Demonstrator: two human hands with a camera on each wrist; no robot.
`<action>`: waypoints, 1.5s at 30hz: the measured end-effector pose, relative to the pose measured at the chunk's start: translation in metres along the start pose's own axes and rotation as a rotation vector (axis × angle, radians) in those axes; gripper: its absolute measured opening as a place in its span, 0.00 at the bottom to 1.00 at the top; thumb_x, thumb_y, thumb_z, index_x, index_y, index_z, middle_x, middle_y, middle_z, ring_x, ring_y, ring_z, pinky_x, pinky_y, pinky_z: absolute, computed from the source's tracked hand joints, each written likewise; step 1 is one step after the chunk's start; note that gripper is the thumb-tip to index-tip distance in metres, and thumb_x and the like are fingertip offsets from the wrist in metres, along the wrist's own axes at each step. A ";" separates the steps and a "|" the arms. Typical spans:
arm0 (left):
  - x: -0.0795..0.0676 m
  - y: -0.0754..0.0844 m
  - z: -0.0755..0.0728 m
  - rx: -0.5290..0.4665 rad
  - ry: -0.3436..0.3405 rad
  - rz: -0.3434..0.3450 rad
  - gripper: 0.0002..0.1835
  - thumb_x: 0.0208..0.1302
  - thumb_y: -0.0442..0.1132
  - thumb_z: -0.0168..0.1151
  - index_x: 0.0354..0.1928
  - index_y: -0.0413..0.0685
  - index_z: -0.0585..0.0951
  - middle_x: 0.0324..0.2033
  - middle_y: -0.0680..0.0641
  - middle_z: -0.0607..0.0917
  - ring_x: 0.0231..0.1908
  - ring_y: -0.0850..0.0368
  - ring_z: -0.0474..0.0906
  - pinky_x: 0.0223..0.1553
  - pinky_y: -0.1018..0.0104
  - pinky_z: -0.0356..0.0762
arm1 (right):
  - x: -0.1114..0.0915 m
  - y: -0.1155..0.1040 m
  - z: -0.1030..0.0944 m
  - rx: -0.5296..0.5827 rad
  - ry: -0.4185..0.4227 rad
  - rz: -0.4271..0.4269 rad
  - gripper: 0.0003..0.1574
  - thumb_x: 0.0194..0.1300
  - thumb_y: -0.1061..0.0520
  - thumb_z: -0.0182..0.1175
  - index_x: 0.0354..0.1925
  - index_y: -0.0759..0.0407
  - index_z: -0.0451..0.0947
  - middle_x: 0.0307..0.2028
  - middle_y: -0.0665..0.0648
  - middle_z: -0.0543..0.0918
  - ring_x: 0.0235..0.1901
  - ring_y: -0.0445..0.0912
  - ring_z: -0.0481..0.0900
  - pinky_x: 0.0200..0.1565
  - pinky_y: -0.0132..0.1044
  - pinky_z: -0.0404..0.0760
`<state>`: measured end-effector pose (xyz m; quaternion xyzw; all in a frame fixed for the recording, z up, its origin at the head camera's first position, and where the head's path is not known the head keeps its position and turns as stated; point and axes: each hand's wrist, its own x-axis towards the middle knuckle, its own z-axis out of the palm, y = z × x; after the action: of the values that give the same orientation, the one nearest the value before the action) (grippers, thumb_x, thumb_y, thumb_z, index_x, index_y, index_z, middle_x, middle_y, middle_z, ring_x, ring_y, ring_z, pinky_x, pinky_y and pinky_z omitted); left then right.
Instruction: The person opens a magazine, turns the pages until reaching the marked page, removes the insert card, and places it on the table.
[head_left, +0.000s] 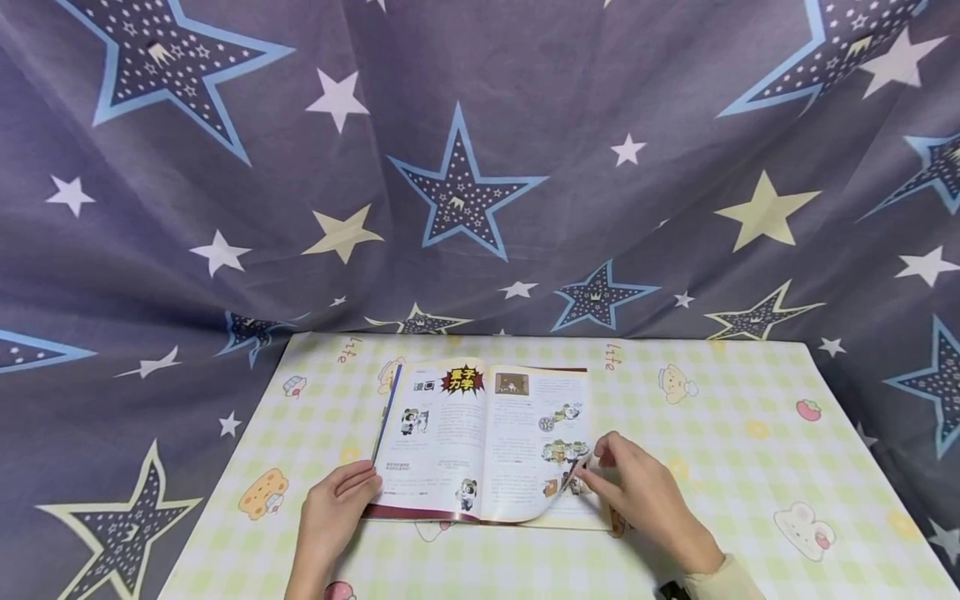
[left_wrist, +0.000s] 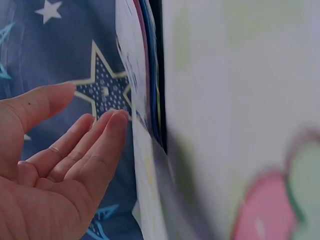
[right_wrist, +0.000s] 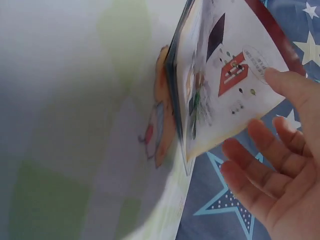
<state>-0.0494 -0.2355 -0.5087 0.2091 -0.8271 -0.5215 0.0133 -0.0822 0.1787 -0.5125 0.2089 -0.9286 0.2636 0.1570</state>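
An open magazine (head_left: 450, 450) with printed text, small cartoons and a red-and-yellow title burst lies flat on the table. At its lower left edge is my left hand (head_left: 335, 510), fingers extended and next to the pages; whether they touch cannot be told. In the left wrist view, the left hand (left_wrist: 70, 165) is palm up beside the magazine's layered edge (left_wrist: 150, 75). My right hand (head_left: 648, 493) pinches the lower outer corner of a right-hand page (head_left: 517, 479), which curls up. The right wrist view has the thumb of the right hand (right_wrist: 285, 165) against the lifted page (right_wrist: 235, 100).
A pale green checked cloth (head_left: 735, 467) with cartoon prints covers the table. Behind it hangs a dark purple-grey curtain (head_left: 570, 225) patterned with stars, which also shows along both sides of the table.
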 end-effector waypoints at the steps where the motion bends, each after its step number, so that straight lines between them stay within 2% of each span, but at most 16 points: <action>1: 0.000 0.003 0.003 -0.006 -0.011 0.006 0.21 0.64 0.41 0.69 0.56 0.40 0.82 0.48 0.42 0.87 0.49 0.50 0.85 0.44 0.78 0.80 | 0.001 -0.001 0.001 0.004 0.009 -0.010 0.23 0.55 0.46 0.77 0.38 0.51 0.74 0.27 0.44 0.78 0.27 0.39 0.78 0.24 0.31 0.77; 4: 0.000 0.010 0.013 -0.036 -0.046 0.038 0.20 0.64 0.40 0.70 0.56 0.39 0.82 0.48 0.42 0.87 0.48 0.50 0.85 0.45 0.77 0.80 | 0.004 -0.005 0.004 0.034 0.025 -0.067 0.20 0.56 0.48 0.76 0.39 0.51 0.75 0.30 0.46 0.82 0.27 0.41 0.81 0.26 0.33 0.79; 9: 0.002 0.021 0.030 -0.073 -0.104 0.087 0.18 0.64 0.39 0.70 0.54 0.38 0.83 0.45 0.44 0.88 0.47 0.51 0.86 0.49 0.69 0.82 | 0.009 -0.013 0.010 0.092 0.036 -0.148 0.19 0.60 0.51 0.73 0.46 0.53 0.79 0.43 0.48 0.85 0.31 0.42 0.82 0.30 0.33 0.81; 13: 0.002 0.027 0.042 -0.109 -0.142 0.119 0.17 0.64 0.38 0.70 0.53 0.38 0.84 0.43 0.45 0.88 0.45 0.53 0.86 0.48 0.73 0.81 | 0.012 -0.020 0.012 0.151 0.000 -0.186 0.14 0.65 0.54 0.70 0.48 0.51 0.80 0.55 0.52 0.82 0.34 0.41 0.82 0.32 0.31 0.81; 16: 0.000 0.032 0.050 -0.164 -0.183 0.150 0.17 0.64 0.37 0.70 0.52 0.37 0.84 0.43 0.43 0.88 0.45 0.53 0.86 0.47 0.74 0.80 | 0.013 -0.025 0.014 0.195 -0.051 -0.205 0.14 0.67 0.56 0.67 0.51 0.52 0.79 0.61 0.55 0.78 0.45 0.44 0.83 0.43 0.37 0.85; 19: -0.003 0.036 0.059 -0.238 -0.254 0.185 0.18 0.63 0.36 0.71 0.52 0.35 0.83 0.45 0.41 0.88 0.45 0.53 0.86 0.48 0.73 0.81 | 0.015 -0.028 0.017 0.240 -0.113 -0.216 0.15 0.70 0.59 0.63 0.54 0.54 0.78 0.65 0.56 0.74 0.59 0.48 0.78 0.55 0.46 0.81; 20: -0.004 0.038 0.063 -0.262 -0.283 0.196 0.19 0.63 0.37 0.71 0.53 0.34 0.83 0.45 0.40 0.87 0.46 0.52 0.86 0.49 0.72 0.81 | 0.016 -0.030 0.018 0.257 -0.130 -0.219 0.15 0.71 0.60 0.62 0.55 0.54 0.78 0.66 0.56 0.74 0.64 0.50 0.73 0.59 0.49 0.78; 24: -0.009 0.044 0.075 -0.327 -0.380 0.212 0.22 0.64 0.41 0.71 0.54 0.33 0.82 0.46 0.37 0.87 0.46 0.51 0.86 0.49 0.71 0.81 | 0.018 -0.035 0.023 0.295 -0.197 -0.211 0.14 0.75 0.60 0.56 0.56 0.53 0.77 0.68 0.55 0.71 0.69 0.48 0.67 0.63 0.50 0.73; 28: -0.015 0.051 0.085 -0.407 -0.491 0.197 0.24 0.66 0.42 0.69 0.55 0.28 0.79 0.45 0.34 0.86 0.45 0.44 0.86 0.48 0.62 0.84 | 0.019 -0.042 0.026 0.294 -0.240 -0.197 0.13 0.76 0.58 0.54 0.56 0.51 0.77 0.69 0.55 0.70 0.69 0.47 0.66 0.65 0.52 0.71; 31: -0.019 0.054 0.092 -0.427 -0.543 0.197 0.24 0.67 0.40 0.68 0.56 0.27 0.78 0.44 0.35 0.86 0.42 0.44 0.86 0.44 0.57 0.85 | 0.020 -0.046 0.029 0.298 -0.255 -0.206 0.13 0.77 0.58 0.54 0.56 0.51 0.77 0.69 0.55 0.71 0.69 0.48 0.66 0.65 0.52 0.71; 34: -0.020 0.055 0.096 -0.384 -0.536 0.209 0.22 0.67 0.38 0.68 0.55 0.29 0.79 0.42 0.37 0.88 0.39 0.49 0.87 0.41 0.58 0.86 | 0.021 -0.048 0.031 0.303 -0.254 -0.225 0.13 0.77 0.59 0.53 0.56 0.51 0.77 0.68 0.55 0.71 0.69 0.48 0.67 0.64 0.52 0.72; 38: -0.019 0.053 0.098 -0.355 -0.508 0.200 0.20 0.65 0.35 0.67 0.55 0.28 0.80 0.39 0.38 0.88 0.35 0.49 0.88 0.38 0.61 0.87 | 0.020 -0.049 0.031 0.306 -0.264 -0.218 0.15 0.77 0.57 0.54 0.59 0.51 0.75 0.69 0.55 0.70 0.69 0.48 0.67 0.65 0.52 0.71; 45: -0.013 0.043 0.083 -0.285 -0.387 0.169 0.16 0.64 0.33 0.67 0.51 0.30 0.82 0.36 0.41 0.89 0.33 0.52 0.88 0.36 0.65 0.86 | 0.015 -0.042 0.026 0.263 -0.339 -0.077 0.36 0.71 0.50 0.63 0.72 0.55 0.64 0.70 0.55 0.68 0.69 0.49 0.66 0.66 0.49 0.69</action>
<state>-0.0716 -0.1438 -0.5069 0.0314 -0.7468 -0.6604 -0.0724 -0.0798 0.1269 -0.5097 0.3041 -0.8906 0.3376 -0.0203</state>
